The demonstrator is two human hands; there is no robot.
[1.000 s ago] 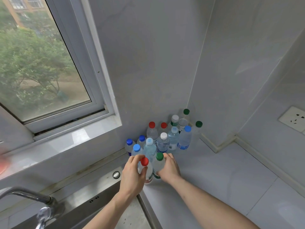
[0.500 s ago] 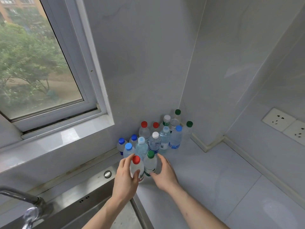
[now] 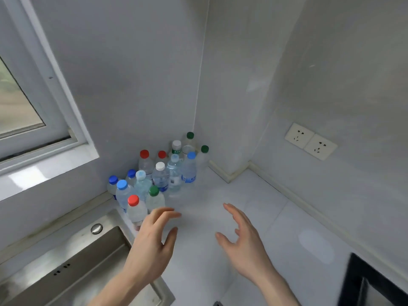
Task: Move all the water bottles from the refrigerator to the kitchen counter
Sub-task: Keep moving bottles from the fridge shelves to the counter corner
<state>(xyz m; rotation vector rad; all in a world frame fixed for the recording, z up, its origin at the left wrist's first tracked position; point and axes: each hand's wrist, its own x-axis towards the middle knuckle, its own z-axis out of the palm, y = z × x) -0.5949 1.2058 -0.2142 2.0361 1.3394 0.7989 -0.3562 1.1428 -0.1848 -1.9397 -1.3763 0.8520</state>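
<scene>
Having let go since earlier, the left hand point(image 3: 152, 241) and right hand point(image 3: 245, 241) hover spread and empty near the clear red-capped plastic bottle point(image 3: 135, 209) and clear green-capped plastic bottle point(image 3: 155, 198); the left hand's fingers hide the lower parts of both.

Home kitchen: steel sink point(image 3: 72, 259) set in white counter point(image 3: 254, 204), tiled walls, window point(image 3: 19, 111), wall sockets point(image 3: 310, 141).

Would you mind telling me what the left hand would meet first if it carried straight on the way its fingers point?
The left hand points up and slightly right, so probably the green-capped bottle just ahead, though depth is unclear and it may pass to its right.
</scene>
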